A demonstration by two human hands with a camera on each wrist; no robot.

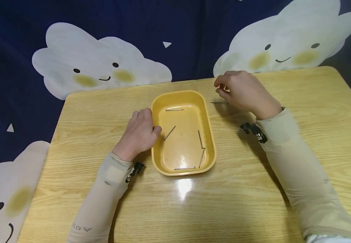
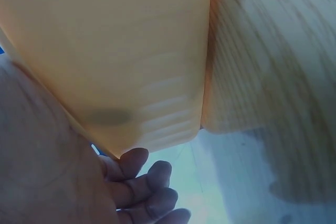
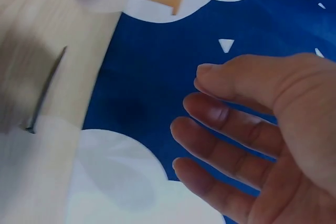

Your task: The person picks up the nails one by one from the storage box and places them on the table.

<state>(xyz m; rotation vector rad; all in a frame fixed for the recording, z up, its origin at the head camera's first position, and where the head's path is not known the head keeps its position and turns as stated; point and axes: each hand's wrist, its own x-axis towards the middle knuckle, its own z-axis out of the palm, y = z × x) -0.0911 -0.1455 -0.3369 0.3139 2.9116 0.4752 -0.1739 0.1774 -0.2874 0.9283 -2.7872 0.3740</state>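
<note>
A yellow plastic tray (image 1: 184,173) stands on the table with several nails (image 1: 184,168) lying scattered on its floor. At its left side my left hand (image 1: 139,132) holds the rim, thumb on top of the edge and fingers outside the wall. The left wrist view shows the tray's outer wall (image 2: 131,40) with the fingertips curled beside it. My right hand (image 1: 244,90) hovers above the table past the tray's far right corner, its fingers loosely bent and holding nothing. Beneath it a single nail (image 3: 48,90) lies on the wood, apart from the hand.
The wooden table (image 1: 254,195) has a rounded far edge. Behind it hangs a dark blue cloth (image 1: 190,30) with white smiling clouds. A small black camera (image 1: 254,132) sits on the right wrist, and another (image 1: 135,170) on the left.
</note>
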